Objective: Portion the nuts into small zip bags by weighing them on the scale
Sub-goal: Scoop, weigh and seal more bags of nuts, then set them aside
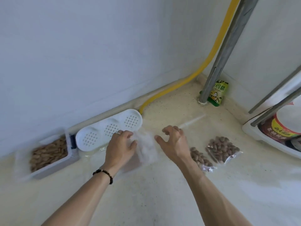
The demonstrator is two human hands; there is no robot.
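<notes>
Hands over empty zip bag [147,148], left hand [120,146] pinching, right hand [173,141] clawed, filled bags [222,149] beside

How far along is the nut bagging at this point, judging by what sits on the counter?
Done: two filled zip bags of nuts lie on the counter. In hand: the left hand pinches an empty clear bag, blurred; the right hand hovers beside it with curled fingers, holding nothing. Left: the container is far from empty of nuts. No scale is clearly visible.
</notes>
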